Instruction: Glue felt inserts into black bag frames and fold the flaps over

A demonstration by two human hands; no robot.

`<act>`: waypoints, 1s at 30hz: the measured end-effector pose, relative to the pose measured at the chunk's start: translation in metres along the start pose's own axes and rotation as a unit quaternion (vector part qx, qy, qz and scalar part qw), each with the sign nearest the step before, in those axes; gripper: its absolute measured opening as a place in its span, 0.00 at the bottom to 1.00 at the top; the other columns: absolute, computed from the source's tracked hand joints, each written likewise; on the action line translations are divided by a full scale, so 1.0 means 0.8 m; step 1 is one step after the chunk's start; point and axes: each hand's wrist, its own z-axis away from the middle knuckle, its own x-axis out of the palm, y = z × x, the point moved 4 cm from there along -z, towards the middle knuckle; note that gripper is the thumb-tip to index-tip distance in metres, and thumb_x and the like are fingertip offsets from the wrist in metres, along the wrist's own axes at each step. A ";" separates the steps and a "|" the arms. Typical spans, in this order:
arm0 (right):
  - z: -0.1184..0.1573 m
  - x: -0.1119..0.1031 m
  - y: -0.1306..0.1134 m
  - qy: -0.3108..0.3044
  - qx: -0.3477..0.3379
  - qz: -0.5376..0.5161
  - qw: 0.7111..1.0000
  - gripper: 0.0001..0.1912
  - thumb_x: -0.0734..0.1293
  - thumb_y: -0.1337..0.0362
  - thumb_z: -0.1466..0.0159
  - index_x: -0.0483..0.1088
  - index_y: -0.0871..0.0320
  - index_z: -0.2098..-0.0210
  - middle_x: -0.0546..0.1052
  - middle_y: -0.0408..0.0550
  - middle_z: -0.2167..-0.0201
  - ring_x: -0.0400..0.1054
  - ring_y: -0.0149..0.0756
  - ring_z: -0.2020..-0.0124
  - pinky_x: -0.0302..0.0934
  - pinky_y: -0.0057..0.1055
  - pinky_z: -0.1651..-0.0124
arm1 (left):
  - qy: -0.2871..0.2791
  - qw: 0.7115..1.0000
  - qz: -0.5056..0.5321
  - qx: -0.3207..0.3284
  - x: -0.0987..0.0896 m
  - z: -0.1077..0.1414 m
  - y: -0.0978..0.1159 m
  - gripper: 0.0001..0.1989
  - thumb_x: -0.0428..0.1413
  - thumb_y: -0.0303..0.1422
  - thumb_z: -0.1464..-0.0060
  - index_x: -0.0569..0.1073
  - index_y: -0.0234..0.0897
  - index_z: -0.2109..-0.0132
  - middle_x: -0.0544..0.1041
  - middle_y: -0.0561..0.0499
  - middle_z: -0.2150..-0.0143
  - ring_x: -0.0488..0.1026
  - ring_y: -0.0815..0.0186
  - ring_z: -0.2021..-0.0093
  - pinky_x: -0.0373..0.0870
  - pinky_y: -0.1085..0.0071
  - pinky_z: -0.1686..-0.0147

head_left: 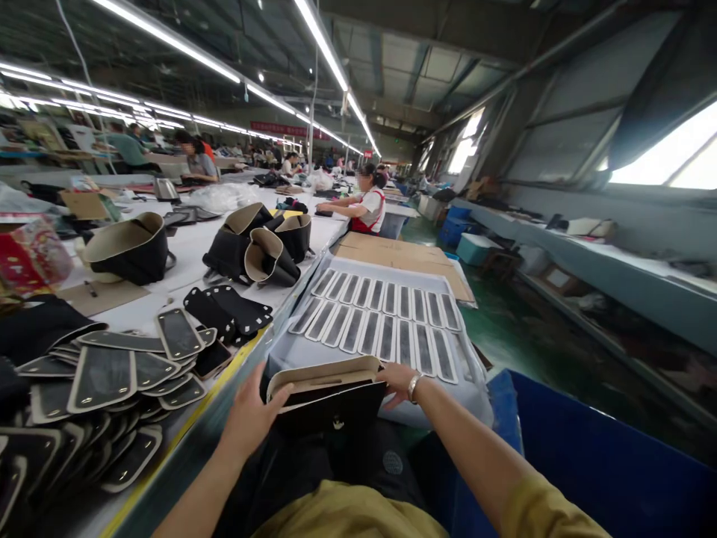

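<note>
A black bag body with a beige lining lies across my lap, its opening facing up. A small metal fitting shows on its front. My left hand grips the left end of the bag, thumb over the rim. At the right end, my right hand holds the rim between thumb and fingers; a metal watch or bracelet is on that wrist. Just beyond the bag, flat black panels with pale edges lie in two rows on a light-covered surface.
Loose black panels with rivets pile up on the long white table at left. Several black bag bodies stand behind them. Cardboard lies past the rows. A blue bin stands at my right. A co-worker in red sits farther along.
</note>
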 end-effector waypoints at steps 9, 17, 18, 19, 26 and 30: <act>0.009 0.004 0.037 0.033 0.006 0.003 0.999 0.12 0.61 0.67 0.45 0.64 0.58 0.59 0.74 0.52 0.68 0.71 0.39 0.73 0.68 0.38 0.69 | -0.091 0.920 0.316 -0.215 0.056 -0.015 -0.019 0.21 0.49 0.29 0.55 0.70 0.33 0.52 0.78 0.50 0.63 0.74 0.60 0.58 0.69 0.66 0.55; 0.013 -0.007 0.027 0.009 0.011 0.050 0.999 0.14 0.62 0.65 0.44 0.65 0.59 0.58 0.73 0.51 0.62 0.71 0.33 0.71 0.70 0.34 0.69 | -0.114 0.949 0.208 -0.208 0.049 -0.019 -0.026 0.24 0.51 0.29 0.56 0.69 0.37 0.49 0.74 0.48 0.51 0.67 0.57 0.47 0.60 0.62 0.45; 0.011 -0.006 0.021 -0.007 0.011 0.075 0.997 0.13 0.63 0.64 0.44 0.66 0.60 0.60 0.73 0.50 0.63 0.70 0.32 0.71 0.70 0.34 0.69 | -0.115 0.946 0.206 -0.222 0.046 -0.010 -0.031 0.26 0.53 0.30 0.56 0.67 0.39 0.47 0.72 0.48 0.50 0.66 0.56 0.46 0.61 0.61 0.46; 0.008 -0.005 0.015 -0.022 0.011 0.102 0.995 0.12 0.64 0.63 0.45 0.67 0.60 0.61 0.73 0.49 0.64 0.69 0.32 0.71 0.70 0.34 0.69 | -0.124 0.936 0.220 -0.245 0.045 0.001 -0.037 0.27 0.55 0.33 0.56 0.65 0.40 0.46 0.72 0.48 0.49 0.65 0.55 0.46 0.64 0.59 0.49; -0.003 -0.007 -0.008 0.008 0.016 0.191 0.981 0.06 0.68 0.71 0.52 0.67 0.62 0.73 0.74 0.48 0.70 0.70 0.38 0.66 0.68 0.28 0.66 | -0.132 0.883 0.292 -0.342 0.050 0.022 -0.037 0.26 0.49 0.23 0.57 0.63 0.39 0.47 0.72 0.46 0.55 0.72 0.59 0.59 0.73 0.68 0.67; 0.011 0.001 0.003 0.024 0.023 0.212 0.977 0.05 0.62 0.68 0.45 0.66 0.61 0.68 0.76 0.51 0.68 0.72 0.38 0.66 0.68 0.28 0.67 | -0.183 0.902 0.246 -0.304 0.049 0.000 -0.021 0.29 0.45 0.23 0.57 0.61 0.38 0.45 0.74 0.46 0.58 0.73 0.62 0.67 0.71 0.71 0.74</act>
